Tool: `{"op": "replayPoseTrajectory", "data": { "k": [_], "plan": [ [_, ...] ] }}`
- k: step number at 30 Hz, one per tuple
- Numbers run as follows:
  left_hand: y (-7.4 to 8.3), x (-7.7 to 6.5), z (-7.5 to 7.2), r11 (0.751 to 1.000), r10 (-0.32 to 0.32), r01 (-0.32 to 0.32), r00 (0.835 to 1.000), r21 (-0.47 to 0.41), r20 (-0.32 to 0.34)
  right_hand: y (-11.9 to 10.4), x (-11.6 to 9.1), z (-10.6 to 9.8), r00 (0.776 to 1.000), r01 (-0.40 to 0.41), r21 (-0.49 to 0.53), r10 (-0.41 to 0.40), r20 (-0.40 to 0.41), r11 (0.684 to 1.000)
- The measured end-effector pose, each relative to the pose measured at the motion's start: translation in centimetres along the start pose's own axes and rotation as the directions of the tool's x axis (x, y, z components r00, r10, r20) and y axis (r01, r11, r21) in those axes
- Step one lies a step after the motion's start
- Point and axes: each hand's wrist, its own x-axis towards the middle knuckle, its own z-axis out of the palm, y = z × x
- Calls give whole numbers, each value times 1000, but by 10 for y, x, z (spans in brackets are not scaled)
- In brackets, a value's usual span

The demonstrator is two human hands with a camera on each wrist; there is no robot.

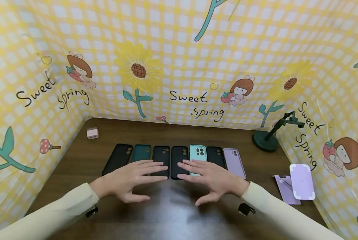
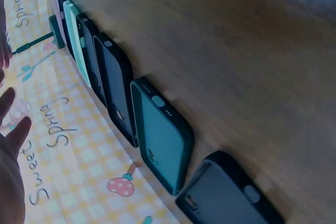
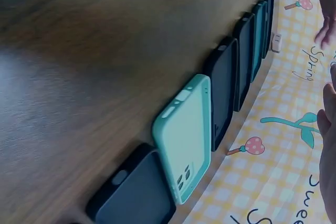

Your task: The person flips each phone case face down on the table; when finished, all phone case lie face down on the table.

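Observation:
A row of phone cases lies on the brown table. From left to right in the head view come a black case, a dark teal case, two black cases, a mint case, another black case and a lilac case. My left hand is over the row's left half, fingers straight and holding nothing. Over the mint and right-hand black cases, my right hand spreads its fingers, also holding nothing. Both wrist views show the cases' hollow insides, including the teal and mint ones.
A pink charger plug sits at the table's back left. At the back right stands a dark green stand with a folding arm. A lilac phone stand is near the right edge. Yellow checked cloth surrounds the table.

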Motion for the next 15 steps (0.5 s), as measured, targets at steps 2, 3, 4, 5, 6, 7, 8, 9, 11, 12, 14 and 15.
{"op": "replayPoseTrajectory", "data": {
  "k": [2, 3, 4, 5, 6, 7, 8, 9, 11, 12, 14, 15],
  "plan": [
    [-3, -1, 2, 1000, -17, 16, 998, -8, -54, 2, 4, -1, 1000, -23, 29, 24, -6, 999],
    [-5, -1, 4, 1000, -26, 25, 996, -9, -85, 3, 7, -2, 999, -38, 58, 39, -14, 998],
    [-6, -2, 6, 999, -38, 37, 992, -12, -117, 3, 9, -3, 998, -54, 92, 56, -22, 994],
    [-5, -2, 7, 999, -52, 51, 988, -13, -147, 4, 12, -3, 997, -67, 124, 72, -35, 990],
    [-5, -3, 8, 998, -70, 67, 981, -22, -179, 5, 16, -3, 995, -85, 160, 92, -43, 983],
    [-5, -4, 9, 996, -93, 88, 974, -33, -208, 6, 20, -3, 993, -101, 204, 113, -46, 974],
    [-3, -7, 10, 991, -135, 127, 966, -48, -222, 8, 24, -3, 990, -115, 245, 130, -47, 963],
    [-2, -10, 9, 983, -183, 173, 955, -63, -233, 9, 30, -2, 988, -132, 282, 149, -41, 950],
    [0, -20, 7, 956, -292, 280, 925, -85, -241, 15, 42, 0, 983, -172, 329, 184, -6, 929],
    [1, -27, 5, 936, -352, 339, 905, -95, -240, 18, 49, 1, 979, -197, 356, 203, 20, 913],
    [2, -44, 1, 880, -476, 464, 850, -104, -227, 24, 62, 4, 973, -229, 401, 226, 55, 887],
    [2, -53, -1, 849, -528, 517, 818, -108, -228, 28, 69, 6, 969, -243, 420, 235, 71, 875]
  ]
}}
